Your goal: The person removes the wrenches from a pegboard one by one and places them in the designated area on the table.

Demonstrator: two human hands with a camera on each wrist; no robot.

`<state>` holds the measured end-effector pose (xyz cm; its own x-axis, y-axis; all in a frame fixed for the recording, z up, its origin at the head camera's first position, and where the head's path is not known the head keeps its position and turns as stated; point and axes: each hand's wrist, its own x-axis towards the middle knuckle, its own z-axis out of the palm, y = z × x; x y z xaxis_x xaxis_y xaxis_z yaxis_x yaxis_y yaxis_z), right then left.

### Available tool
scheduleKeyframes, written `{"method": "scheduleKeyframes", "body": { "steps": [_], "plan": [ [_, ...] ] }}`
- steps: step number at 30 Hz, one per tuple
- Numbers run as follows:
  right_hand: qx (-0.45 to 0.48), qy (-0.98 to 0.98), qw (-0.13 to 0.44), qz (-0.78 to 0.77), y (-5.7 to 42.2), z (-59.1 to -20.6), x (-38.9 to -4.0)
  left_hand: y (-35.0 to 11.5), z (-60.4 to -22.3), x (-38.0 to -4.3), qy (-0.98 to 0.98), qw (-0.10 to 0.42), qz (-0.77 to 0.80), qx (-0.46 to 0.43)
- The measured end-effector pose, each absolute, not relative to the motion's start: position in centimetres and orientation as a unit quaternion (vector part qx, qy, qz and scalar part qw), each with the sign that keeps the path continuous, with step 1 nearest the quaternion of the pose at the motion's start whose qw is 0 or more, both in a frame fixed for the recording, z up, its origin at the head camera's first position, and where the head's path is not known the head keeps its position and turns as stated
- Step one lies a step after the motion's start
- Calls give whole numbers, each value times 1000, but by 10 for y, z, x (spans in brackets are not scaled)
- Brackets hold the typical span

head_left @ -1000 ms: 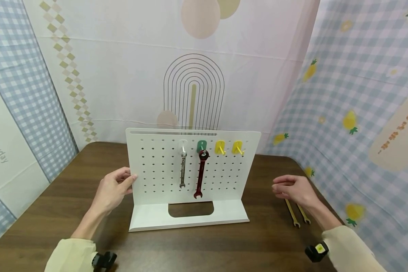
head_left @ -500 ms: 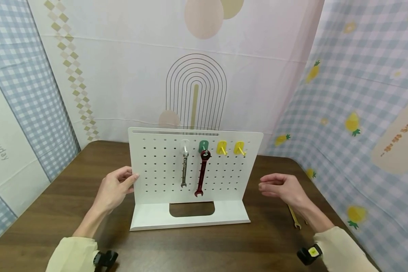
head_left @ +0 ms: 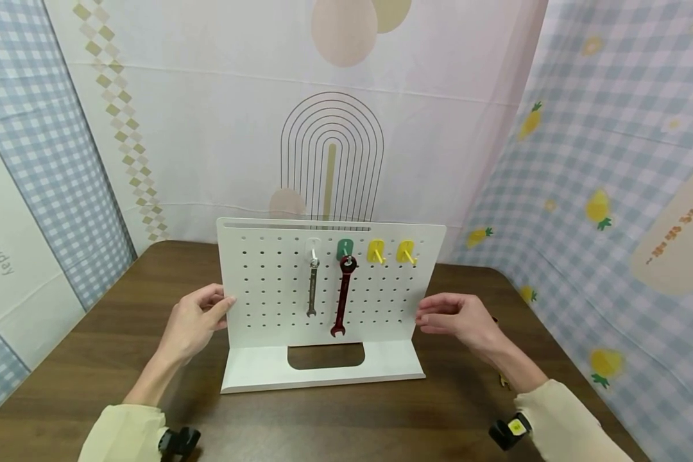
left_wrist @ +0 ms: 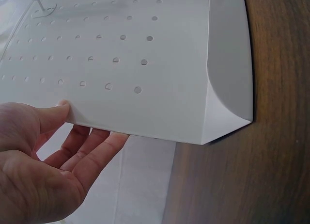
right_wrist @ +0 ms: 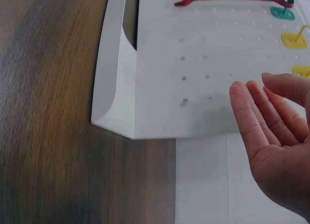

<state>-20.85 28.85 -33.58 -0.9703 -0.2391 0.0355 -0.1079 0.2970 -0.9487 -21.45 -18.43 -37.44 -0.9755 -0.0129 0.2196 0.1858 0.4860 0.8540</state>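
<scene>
A white pegboard stand (head_left: 254, 337) stands upright on the table. My left hand (head_left: 187, 324) grips its left edge, thumb on the front face and fingers behind, as the left wrist view shows. My right hand (head_left: 459, 321) is at the board's right edge, fingers extended and thumb apart, holding nothing. From a white hook (head_left: 313, 246) hangs a small silver wrench (head_left: 312, 289). Beside it a dark red wrench (head_left: 342, 298) hangs from a green hook (head_left: 344, 246). Two yellow hooks, one left (head_left: 375, 251) and one right (head_left: 405, 251), carry nothing.
The brown wooden table (head_left: 323, 423) extends in front of the stand. Right of it lies a yellow wrench (head_left: 504, 381), mostly hidden under my right forearm. A patterned cloth (head_left: 219, 128) hangs behind, and a checked cloth (head_left: 577, 160) runs along the right side.
My right hand has moved left, from above the two yellow wrenches to the board's right edge. The left hand keeps its grip, and the hanging wrenches stay in place.
</scene>
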Motion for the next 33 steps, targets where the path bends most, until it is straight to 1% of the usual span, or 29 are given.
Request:
{"method": "scheduleKeyframes", "body": {
  "steps": [26,33],
  "plan": [
    [-134,782,57,-606,222,-330,-220,-185,-375,-211,-855,100,-506,-50],
    [-154,780,57,-604,207,-329,-224,-185,-374,-212,-852,103,-510,-55]
  ]
}}
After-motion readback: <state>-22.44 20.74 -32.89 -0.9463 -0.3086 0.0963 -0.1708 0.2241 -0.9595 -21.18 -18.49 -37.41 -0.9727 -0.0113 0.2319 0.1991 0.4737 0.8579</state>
